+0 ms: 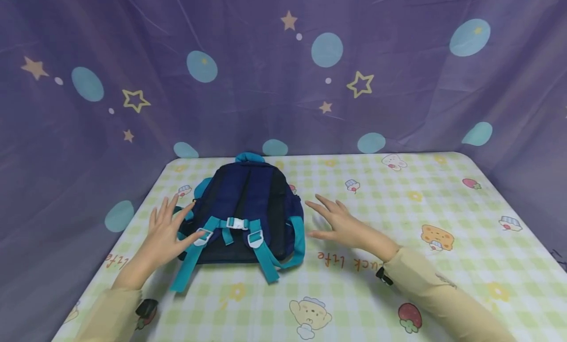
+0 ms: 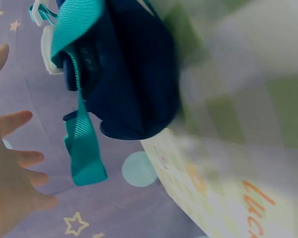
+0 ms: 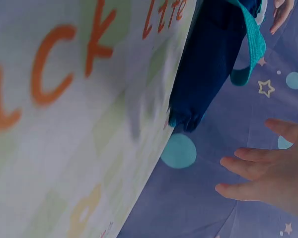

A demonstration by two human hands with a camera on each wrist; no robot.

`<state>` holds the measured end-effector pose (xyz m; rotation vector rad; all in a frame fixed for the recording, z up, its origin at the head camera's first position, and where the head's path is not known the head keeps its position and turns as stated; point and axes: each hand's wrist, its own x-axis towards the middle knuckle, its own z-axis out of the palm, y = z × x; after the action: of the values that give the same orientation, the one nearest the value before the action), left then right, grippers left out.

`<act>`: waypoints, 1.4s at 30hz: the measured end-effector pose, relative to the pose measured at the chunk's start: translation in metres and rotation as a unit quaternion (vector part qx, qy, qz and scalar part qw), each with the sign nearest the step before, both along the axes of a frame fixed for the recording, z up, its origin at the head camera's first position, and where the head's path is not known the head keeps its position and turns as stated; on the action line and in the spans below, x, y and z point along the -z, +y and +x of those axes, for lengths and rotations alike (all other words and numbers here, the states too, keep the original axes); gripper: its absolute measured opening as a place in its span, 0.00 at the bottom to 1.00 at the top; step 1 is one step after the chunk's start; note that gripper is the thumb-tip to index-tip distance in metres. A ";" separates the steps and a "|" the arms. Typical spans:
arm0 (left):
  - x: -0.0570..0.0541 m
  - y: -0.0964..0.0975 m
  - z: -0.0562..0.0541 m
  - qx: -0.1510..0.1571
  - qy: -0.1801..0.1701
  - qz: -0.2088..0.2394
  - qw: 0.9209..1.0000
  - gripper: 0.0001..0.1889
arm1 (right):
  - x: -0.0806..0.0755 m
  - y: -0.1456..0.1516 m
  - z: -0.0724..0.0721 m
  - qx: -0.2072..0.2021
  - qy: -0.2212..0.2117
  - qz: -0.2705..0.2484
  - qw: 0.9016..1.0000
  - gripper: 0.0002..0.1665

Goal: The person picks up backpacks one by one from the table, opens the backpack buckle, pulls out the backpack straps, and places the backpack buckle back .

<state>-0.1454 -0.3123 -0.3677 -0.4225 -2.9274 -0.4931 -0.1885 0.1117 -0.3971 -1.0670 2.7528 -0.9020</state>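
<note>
A dark blue and black backpack [image 1: 248, 199] lies on the table with its strap side up and its teal top handle [image 1: 250, 157] toward the back. Teal straps [image 1: 266, 258] cross its front part, joined by a white buckle [image 1: 237, 224]. My left hand [image 1: 164, 236] hovers at the bag's left side, fingers spread and straight, overlapping a strap adjuster in the head view. On the other side, my right hand [image 1: 338, 224] is held with spread fingers, a small gap from the bag's right edge. Neither hand holds anything. In the left wrist view a loose strap end [image 2: 87, 148] hangs near the left fingers.
The table [image 1: 376, 293] wears a green and white checked cloth with cartoon prints. Behind it and along both sides hangs a purple curtain [image 1: 266, 110] with stars and pale blue ovals. Dark wrist cameras sit at both cuffs.
</note>
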 end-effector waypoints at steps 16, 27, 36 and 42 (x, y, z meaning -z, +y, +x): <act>0.015 -0.012 0.007 -0.011 -0.003 0.027 1.000 0.43 | 0.002 -0.035 0.001 -0.051 -0.083 0.000 0.995 0.43; 0.020 -0.012 0.007 -0.030 -0.063 0.020 0.997 0.38 | 0.004 -0.052 0.001 -0.066 -0.094 0.028 0.993 0.37; 0.022 -0.012 0.005 -0.043 -0.113 0.024 0.992 0.36 | 0.009 -0.053 -0.001 -0.081 -0.059 0.059 0.993 0.32; 0.022 -0.011 0.004 -0.040 -0.127 0.029 0.991 0.36 | 0.011 -0.053 -0.001 -0.078 -0.058 0.069 0.993 0.31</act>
<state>-0.1416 -0.3235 -0.3900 -0.2504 -3.1468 -0.6642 -0.1899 0.0591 -0.4081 -1.1468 2.5545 -0.7173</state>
